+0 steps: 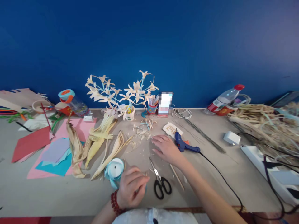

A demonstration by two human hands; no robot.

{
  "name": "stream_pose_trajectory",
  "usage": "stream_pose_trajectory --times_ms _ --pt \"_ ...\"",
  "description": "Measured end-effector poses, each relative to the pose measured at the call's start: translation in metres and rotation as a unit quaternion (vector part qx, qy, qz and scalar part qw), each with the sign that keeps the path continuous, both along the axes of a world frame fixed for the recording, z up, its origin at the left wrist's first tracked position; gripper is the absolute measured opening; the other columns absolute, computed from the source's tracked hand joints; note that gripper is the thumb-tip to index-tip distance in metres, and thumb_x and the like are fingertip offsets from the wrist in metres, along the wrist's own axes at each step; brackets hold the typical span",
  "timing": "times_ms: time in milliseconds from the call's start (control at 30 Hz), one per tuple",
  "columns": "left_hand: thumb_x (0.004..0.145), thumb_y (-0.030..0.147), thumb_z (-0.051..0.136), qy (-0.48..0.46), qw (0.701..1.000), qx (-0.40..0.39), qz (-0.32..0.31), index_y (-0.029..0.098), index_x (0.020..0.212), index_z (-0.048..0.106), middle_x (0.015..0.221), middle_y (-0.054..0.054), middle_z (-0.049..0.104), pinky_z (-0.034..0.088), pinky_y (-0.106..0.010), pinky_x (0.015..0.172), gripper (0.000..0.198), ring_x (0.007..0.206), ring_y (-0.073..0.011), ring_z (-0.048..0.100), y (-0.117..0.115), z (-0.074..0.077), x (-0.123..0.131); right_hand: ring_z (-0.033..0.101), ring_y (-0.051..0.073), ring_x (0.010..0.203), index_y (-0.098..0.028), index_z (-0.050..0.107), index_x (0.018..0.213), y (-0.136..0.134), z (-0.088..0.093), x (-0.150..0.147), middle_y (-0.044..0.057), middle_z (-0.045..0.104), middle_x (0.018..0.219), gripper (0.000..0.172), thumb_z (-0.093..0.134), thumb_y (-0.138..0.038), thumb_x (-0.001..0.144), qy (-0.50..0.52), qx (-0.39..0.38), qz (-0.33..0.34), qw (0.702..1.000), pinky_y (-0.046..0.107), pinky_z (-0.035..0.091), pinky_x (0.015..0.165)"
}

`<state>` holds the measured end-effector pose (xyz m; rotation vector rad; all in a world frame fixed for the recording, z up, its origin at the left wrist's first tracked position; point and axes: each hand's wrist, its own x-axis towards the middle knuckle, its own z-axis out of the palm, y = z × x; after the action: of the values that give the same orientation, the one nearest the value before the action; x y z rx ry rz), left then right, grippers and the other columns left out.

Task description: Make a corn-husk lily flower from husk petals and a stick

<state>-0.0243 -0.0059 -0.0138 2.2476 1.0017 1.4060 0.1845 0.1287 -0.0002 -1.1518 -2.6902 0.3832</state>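
Note:
My left hand, with a red bead bracelet on the wrist, is curled closed near the table's front edge, pinching something small I cannot make out. It sits just right of a light blue ribbon spool. My right hand reaches forward and lies flat with fingers stretched, touching the table by a pile of husk scraps. Black-handled scissors lie between the two hands. A blue glue gun rests just right of my right hand. A thin wooden stick lies under my right forearm.
Dried corn husks lie left of centre on coloured paper sheets. A cup of husk flowers stands at the back by the blue wall. Thin wires, a plastic bottle, a straw heap and a white tray fill the right.

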Motion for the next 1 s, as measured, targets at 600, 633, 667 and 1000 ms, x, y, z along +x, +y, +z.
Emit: stream_pose_trajectory --times_ms 600,633,667,1000 --pt "0.076 0.004 0.053 0.005 1.000 0.001 0.013 0.017 0.104 0.063 0.076 -0.007 0.070 0.050 -0.034 0.061 0.032 0.067 -0.0186 0.059 0.000 -0.003 0.000 0.046 0.027 0.126 -0.020 0.062 0.124 0.003 0.003 -0.009 0.011 0.055 0.138 0.035 0.058 -0.031 0.091 0.041 0.011 0.024 0.999 0.046 0.036 0.106" --pt "0.076 0.004 0.053 0.004 1.000 0.002 0.014 0.017 0.104 0.063 0.076 -0.007 0.070 0.050 -0.034 0.061 0.032 0.067 -0.0186 0.059 0.000 -0.003 0.000 0.049 0.028 0.123 -0.020 0.064 0.121 -0.001 0.004 -0.002 0.012 0.058 0.135 0.032 0.057 -0.030 0.091 0.055 0.015 0.006 0.998 0.046 0.038 0.104" --pt "0.076 0.004 0.053 0.003 1.000 0.003 0.015 0.017 0.105 0.063 0.076 -0.007 0.070 0.050 -0.034 0.061 0.033 0.067 -0.0185 0.059 0.000 -0.003 0.000 0.051 0.028 0.120 -0.020 0.065 0.118 -0.006 0.005 0.005 0.012 0.061 0.130 0.028 0.056 -0.028 0.092 0.073 0.018 -0.012 0.997 0.045 0.041 0.102" --pt "0.081 0.005 0.051 -0.018 0.999 0.008 0.033 0.018 0.106 0.065 0.072 -0.006 0.069 0.050 -0.033 0.061 0.032 0.065 -0.0178 0.059 0.000 -0.001 0.001 0.059 0.018 0.062 -0.022 0.058 0.081 -0.089 -0.007 0.046 0.003 0.063 0.072 0.021 0.047 -0.031 0.096 0.201 -0.053 -0.190 0.960 0.030 0.049 0.058"
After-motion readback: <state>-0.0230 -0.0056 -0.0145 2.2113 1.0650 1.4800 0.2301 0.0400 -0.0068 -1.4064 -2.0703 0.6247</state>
